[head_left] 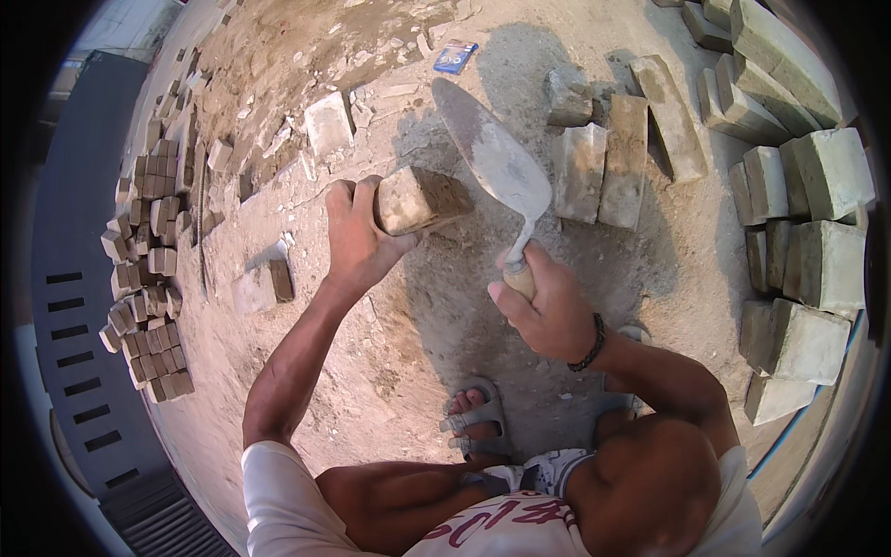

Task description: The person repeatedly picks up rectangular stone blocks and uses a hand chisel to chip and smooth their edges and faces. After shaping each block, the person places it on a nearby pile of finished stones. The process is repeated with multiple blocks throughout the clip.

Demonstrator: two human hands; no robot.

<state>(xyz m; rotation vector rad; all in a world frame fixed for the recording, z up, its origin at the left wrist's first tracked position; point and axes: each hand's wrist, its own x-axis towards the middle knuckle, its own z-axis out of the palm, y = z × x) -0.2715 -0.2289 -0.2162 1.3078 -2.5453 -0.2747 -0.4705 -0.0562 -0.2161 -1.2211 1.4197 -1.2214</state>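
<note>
My left hand (357, 237) is closed round a greyish-brown brick (408, 200), fingers over its far left side and thumb along its near edge. In my right hand (549, 306) is a trowel (501, 167), gripped by its wooden handle. Its blade points up and to the left, past the brick's right side, with grey mortar-like residue on the metal. To the right of the blade lie several bricks, among them a pale one (580, 172) and a browner one (624, 162). Whether the held brick touches the ground cannot be made out.
Bricks (826, 265) are stacked along the right; smaller stacks (153, 269) line the left beside a dark slotted gate (83, 278). Loose bricks lie near my left arm (264, 288) and beyond the hand (329, 123). A blue packet (456, 58) lies at the far side. My sandalled foot (475, 418) stands close by.
</note>
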